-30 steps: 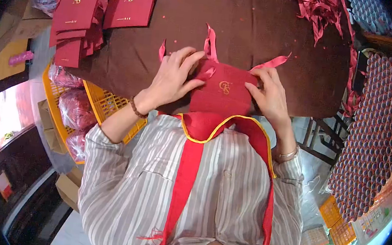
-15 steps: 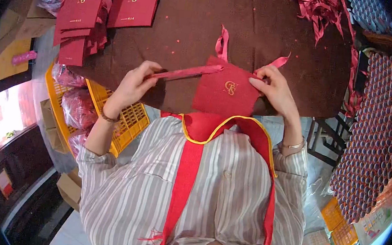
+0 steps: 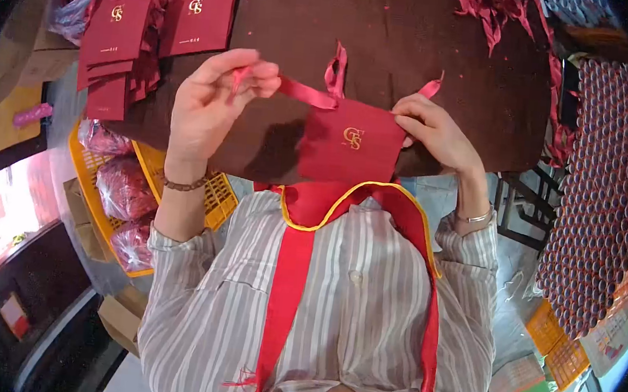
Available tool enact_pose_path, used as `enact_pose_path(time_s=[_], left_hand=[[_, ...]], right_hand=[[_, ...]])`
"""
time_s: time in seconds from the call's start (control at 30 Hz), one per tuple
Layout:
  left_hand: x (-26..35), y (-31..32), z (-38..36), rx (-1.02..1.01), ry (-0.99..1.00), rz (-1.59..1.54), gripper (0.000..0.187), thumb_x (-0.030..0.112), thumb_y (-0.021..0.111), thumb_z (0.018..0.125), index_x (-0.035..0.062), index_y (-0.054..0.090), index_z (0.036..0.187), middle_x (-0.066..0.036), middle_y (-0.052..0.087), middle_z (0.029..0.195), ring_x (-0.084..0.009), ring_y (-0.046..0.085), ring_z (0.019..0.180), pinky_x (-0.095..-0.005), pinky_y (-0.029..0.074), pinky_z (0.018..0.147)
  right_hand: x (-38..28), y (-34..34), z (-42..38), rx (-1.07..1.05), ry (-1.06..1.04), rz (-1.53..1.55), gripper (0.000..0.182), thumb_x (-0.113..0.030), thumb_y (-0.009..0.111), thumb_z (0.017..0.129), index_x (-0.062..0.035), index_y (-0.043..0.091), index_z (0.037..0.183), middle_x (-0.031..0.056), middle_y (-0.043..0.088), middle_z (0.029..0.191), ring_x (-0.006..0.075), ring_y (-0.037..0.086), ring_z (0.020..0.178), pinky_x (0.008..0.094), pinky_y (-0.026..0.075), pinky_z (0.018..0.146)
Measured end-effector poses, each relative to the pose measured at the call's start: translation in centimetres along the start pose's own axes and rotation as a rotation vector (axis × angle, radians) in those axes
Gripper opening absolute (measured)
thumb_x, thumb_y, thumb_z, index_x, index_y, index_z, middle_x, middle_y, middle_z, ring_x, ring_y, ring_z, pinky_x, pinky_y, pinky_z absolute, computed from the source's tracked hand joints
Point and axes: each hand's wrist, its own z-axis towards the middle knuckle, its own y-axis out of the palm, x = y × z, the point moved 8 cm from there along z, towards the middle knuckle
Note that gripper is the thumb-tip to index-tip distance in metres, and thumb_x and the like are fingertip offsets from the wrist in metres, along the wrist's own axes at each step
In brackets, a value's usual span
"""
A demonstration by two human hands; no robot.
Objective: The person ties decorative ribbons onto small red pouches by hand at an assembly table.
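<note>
A small dark red gift bag with gold lettering lies at the table's near edge, close to my apron. My left hand is raised left of it, its fingers pinching the end of a red ribbon. That ribbon stretches from the bag's upper left corner to my fingertips. At the bag's upper right corner, my right hand grips its edge between thumb and fingers. One ribbon loop stands up behind the bag, and another ribbon end sticks out above my right fingers.
Stacked red bags with ribbons sit at the table's far left. A heap of loose ribbons lies at the far right of the brown tabletop. Yellow crates with wrapped bundles stand lower left. A panel of round items rises at right.
My left hand has lifted and turned, pulling the ribbon's end up and away from the bag. My right hand still grips the bag's corner. The whole view has shifted slightly.
</note>
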Motion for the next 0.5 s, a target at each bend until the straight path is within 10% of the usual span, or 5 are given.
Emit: enact_pose_path(time_s=[0.1,0.2,0.37,0.5], left_hand=[[-1.1,0.5,1.2,0.036,-0.172,0.163,0.02,0.006,0.053,0.088,-0.0049,0.059,0.104,-0.014,0.054,0.112,-0.0148,0.055,0.095,-0.027,0.046,0.081],[1.1,4.4,2.5,-0.046,0.314,1.202,0.017,0.012,0.055,0.088,-0.002,0.063,0.085,-0.007,0.062,0.077,-0.02,0.059,0.07,-0.0302,0.047,0.072],[-7.7,6.4,2.0,-0.236,-0.276,1.027,0.017,0.014,0.056,0.087,-0.0003,0.062,0.094,-0.012,0.065,0.09,-0.0216,0.062,0.083,-0.0306,0.047,0.075],[-11.0,7.9,1.4,-0.247,0.049,1.151,0.013,0.015,0.059,0.083,0.0032,0.059,0.088,-0.013,0.061,0.08,-0.0303,0.058,0.077,-0.0389,0.043,0.067]], right_hand=[[0.2,-0.2,-0.2,-0.014,0.046,0.054,0.019,-0.012,0.052,0.09,0.0048,0.058,0.097,0.0062,0.049,0.107,0.0123,0.056,0.083,0.0229,0.05,0.067],[0.5,-0.3,-0.3,-0.029,0.089,0.047,0.021,-0.012,0.052,0.09,0.006,0.058,0.099,0.0072,0.048,0.111,0.014,0.057,0.084,0.0231,0.051,0.068],[0.7,-0.1,-0.3,-0.043,0.143,0.089,0.022,-0.013,0.053,0.09,0.0069,0.059,0.098,0.0076,0.049,0.112,0.0144,0.058,0.082,0.0238,0.051,0.067],[0.6,0.1,-0.4,-0.035,0.151,0.107,0.02,-0.014,0.056,0.088,0.0058,0.06,0.093,0.0067,0.05,0.109,0.0131,0.058,0.08,0.0238,0.05,0.065]])
